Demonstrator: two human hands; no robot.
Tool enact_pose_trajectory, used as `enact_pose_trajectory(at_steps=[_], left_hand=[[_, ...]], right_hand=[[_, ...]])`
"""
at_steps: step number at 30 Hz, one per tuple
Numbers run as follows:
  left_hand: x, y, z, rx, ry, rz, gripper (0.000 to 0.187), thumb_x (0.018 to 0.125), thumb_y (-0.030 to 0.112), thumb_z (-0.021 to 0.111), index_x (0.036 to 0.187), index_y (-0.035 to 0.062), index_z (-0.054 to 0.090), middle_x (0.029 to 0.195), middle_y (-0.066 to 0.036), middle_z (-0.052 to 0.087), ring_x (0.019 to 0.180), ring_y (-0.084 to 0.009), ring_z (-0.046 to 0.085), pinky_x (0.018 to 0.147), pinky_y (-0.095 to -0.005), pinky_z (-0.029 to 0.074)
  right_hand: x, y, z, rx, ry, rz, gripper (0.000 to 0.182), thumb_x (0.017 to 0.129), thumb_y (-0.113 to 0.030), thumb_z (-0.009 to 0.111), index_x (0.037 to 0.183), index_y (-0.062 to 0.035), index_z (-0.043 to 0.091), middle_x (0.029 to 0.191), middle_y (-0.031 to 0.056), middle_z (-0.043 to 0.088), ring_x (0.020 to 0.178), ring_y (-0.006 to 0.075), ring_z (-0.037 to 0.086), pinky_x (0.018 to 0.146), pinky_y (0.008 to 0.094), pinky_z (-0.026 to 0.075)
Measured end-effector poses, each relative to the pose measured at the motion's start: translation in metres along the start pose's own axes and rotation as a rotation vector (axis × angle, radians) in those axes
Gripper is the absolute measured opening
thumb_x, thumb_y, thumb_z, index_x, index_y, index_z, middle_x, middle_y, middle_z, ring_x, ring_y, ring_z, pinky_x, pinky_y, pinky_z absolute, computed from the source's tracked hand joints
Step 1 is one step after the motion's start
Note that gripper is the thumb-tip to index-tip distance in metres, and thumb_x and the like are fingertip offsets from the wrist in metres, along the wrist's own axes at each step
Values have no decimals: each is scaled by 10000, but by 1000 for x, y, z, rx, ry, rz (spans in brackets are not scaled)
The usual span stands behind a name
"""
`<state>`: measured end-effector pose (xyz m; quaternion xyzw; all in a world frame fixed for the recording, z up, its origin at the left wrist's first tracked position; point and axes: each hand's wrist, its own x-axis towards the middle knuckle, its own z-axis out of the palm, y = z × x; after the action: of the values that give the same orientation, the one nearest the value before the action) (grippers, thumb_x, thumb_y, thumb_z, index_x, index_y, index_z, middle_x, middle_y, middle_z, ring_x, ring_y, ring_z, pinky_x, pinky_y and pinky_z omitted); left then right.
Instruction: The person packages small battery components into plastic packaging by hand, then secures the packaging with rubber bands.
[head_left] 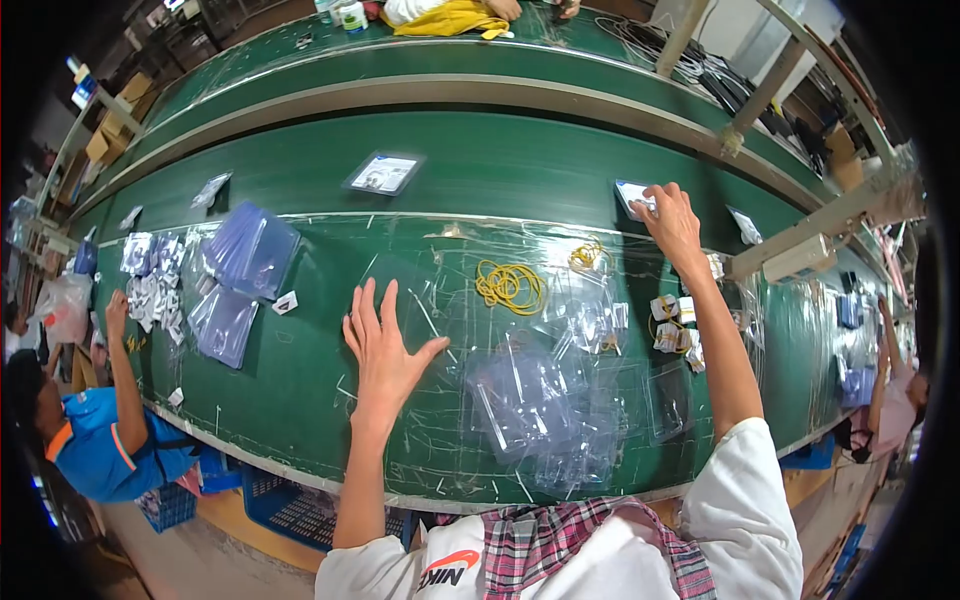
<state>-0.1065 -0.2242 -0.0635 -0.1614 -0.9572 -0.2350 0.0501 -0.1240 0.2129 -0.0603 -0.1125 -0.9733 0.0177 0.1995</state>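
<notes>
My left hand (385,345) hovers over or rests on the green tabletop with fingers and thumb spread, and nothing shows in it. A clear plastic sleeve (400,272) lies flat just beyond its fingertips. At the right, my right hand (672,220) reaches to the far strip, thumb and fingers closed at the edge of a clear pouch with a printed card (630,190). Yellow rubber bands (508,287) lie between my hands. Nearer my body is a loose pile of clear plastic sleeves (530,400). Small white bundles (665,338) sit under my right forearm.
Blue-tinted sleeves (255,250) are stacked at the left beside many small white pieces (155,285). Another carded pouch (385,174) lies on the far green strip (500,150). A metal frame bar (790,235) juts in at the right. People work at both sides.
</notes>
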Motion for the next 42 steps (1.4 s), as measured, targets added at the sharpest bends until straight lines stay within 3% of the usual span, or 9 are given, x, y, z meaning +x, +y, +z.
enact_pose_trajectory(at_steps=[10, 15, 18, 22, 25, 28, 36, 38, 42], left_hand=[[22, -17, -4, 20, -3, -160, 832, 727, 288, 802, 1411, 67, 382, 1312, -181, 443, 1234, -363, 405, 1034, -476, 333], [29, -34, 0, -236, 164, -203, 644, 787, 118, 750, 1361, 43, 466, 1022, -73, 520, 702, -119, 478, 648, -275, 440], [31, -46, 6, -650, 169, -273, 565, 859, 87, 687, 1370, 32, 454, 931, -24, 555, 674, -88, 467, 647, -245, 429], [40, -14, -8, -1484, 99, -282, 558, 919, 42, 609, 1421, 31, 368, 915, 0, 566, 751, -68, 523, 694, -218, 448], [46, 59, -9, -1671, 20, -128, 555, 929, 37, 600, 1423, 29, 347, 960, -17, 568, 837, -82, 552, 769, -231, 473], [52, 106, 2, -1722, -31, -44, 525, 932, 29, 596, 1403, 25, 364, 972, -25, 569, 893, -88, 567, 806, -228, 474], [62, 140, 31, -1501, -97, -54, 427, 938, 91, 614, 1331, 21, 463, 1080, -40, 586, 961, -107, 570, 833, -241, 469], [63, 133, 33, -1495, -98, -95, 410, 938, 92, 613, 1319, 19, 482, 1085, -42, 587, 974, -109, 568, 836, -244, 469], [68, 114, 27, -1524, -102, -128, 348, 938, 98, 608, 1268, 13, 538, 1081, -39, 586, 973, -109, 566, 843, -255, 464]], right_hand=[[-12, -34, -39, 207, 148, -75, 217, 819, -162, 702, 1013, -82, 649, 1062, 119, 562, 1022, 325, 508, 869, 421, 462], [-29, -63, -62, 401, 109, -101, 185, 822, -95, 690, 1001, -72, 650, 1046, 105, 581, 1019, 299, 511, 899, 409, 455], [-38, -82, -70, 484, 36, -158, 162, 837, -102, 678, 994, -65, 664, 1004, 102, 616, 1022, 289, 530, 900, 387, 456], [-54, -119, -71, 1247, -275, -15, 221, 920, -183, 605, 1065, -34, 681, 984, 84, 676, 877, 149, 627, 784, 308, 510], [-61, -146, -64, 1641, -597, 47, 366, 984, -244, 544, 1284, -34, 550, 1132, 107, 643, 1000, 138, 615, 861, 284, 514], [-66, -169, -70, 1917, -512, 64, 369, 977, -245, 559, 1281, -35, 558, 1112, 82, 656, 1009, 124, 617, 863, 273, 514], [-51, -89, -97, 1526, -319, 134, 251, 938, -175, 610, 1131, -25, 667, 1005, 44, 687, 882, 100, 637, 810, 262, 528], [-33, -43, -95, 1043, 10, 95, 208, 884, -142, 665, 1058, -33, 701, 896, 98, 693, 772, 121, 636, 681, 262, 524], [-8, 65, -78, 95, 205, 29, 122, 801, -66, 662, 906, -6, 680, 888, 220, 632, 809, 376, 638, 710, 451, 535]])
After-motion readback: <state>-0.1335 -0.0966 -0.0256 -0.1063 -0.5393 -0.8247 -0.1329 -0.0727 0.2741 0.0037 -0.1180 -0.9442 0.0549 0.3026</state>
